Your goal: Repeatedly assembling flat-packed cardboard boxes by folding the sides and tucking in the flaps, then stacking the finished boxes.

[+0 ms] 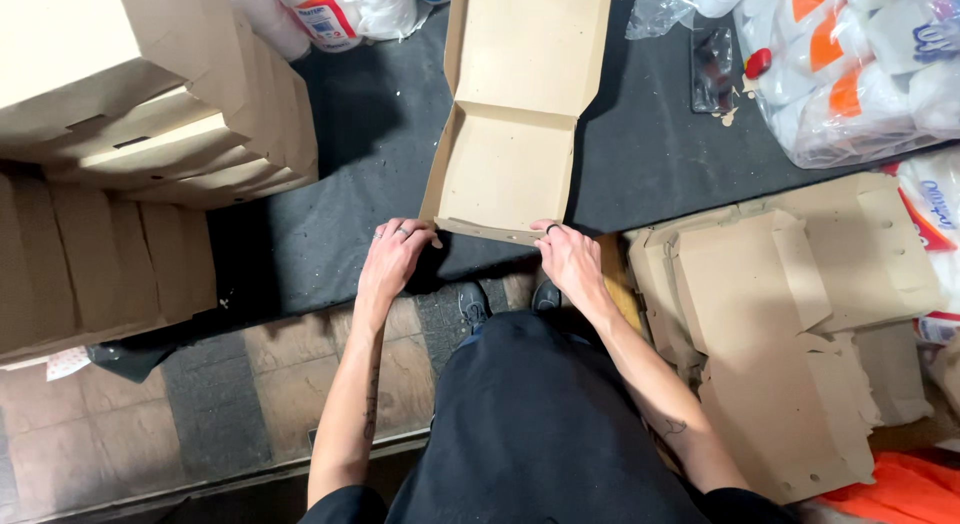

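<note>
Both hands are on the open cardboard box [510, 134]. Left hand [393, 256] has its fingers curled, pinching the near left corner; right hand [567, 254] grips the near right corner. Flat box blanks [790, 314] lie right of the fingers.

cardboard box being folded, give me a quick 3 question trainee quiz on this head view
1. True or false: both hands grip the near edge of the open cardboard box.
2. Where does the pile of flat unfolded box blanks lie: A) to the person's right, B) to the person's left, C) on top of the open box?
3. Fill in: the stack of finished folded boxes stands to the person's ____.

Key
1. True: the left hand holds the near left corner and the right hand the near right corner.
2. A
3. left
</note>
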